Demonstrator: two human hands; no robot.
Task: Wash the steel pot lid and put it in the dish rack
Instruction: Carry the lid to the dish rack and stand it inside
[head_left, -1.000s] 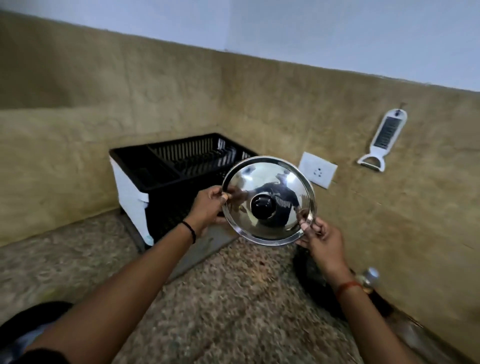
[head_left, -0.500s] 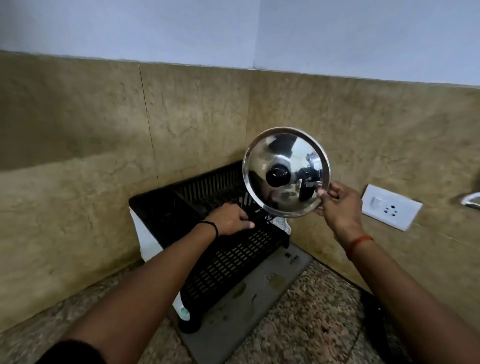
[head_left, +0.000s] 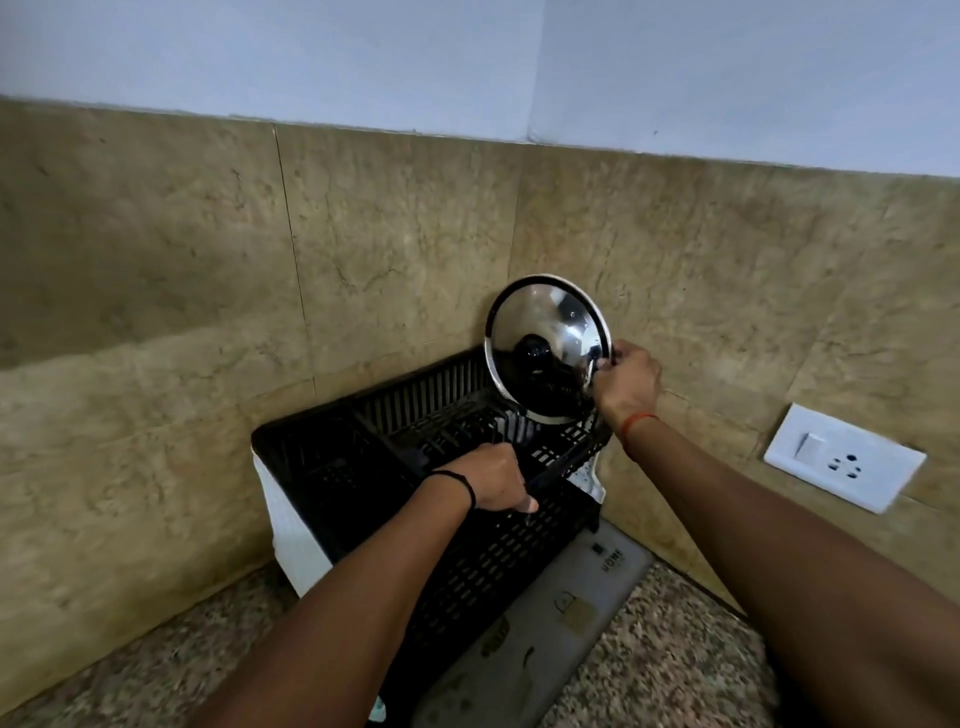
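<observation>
Granite counter (head_left: 670, 670), corner: right hand (head_left: 626, 384) pinching lid (head_left: 540, 332) upright over rack (head_left: 395, 457), left hand (head_left: 496, 475) gripping rack rim.

- A white wall socket (head_left: 844, 464) with a switch is fixed to the tan stone backsplash (head_left: 156, 291), near the right edge.
- A grey printed mat (head_left: 540, 639) lies flat on the speckled granite worktop (head_left: 670, 670), running out from the back corner.
- A white cloth (head_left: 291, 535) hangs down by the worktop's back left edge.
- A pale painted wall (head_left: 363, 57) rises above the backsplash.
</observation>
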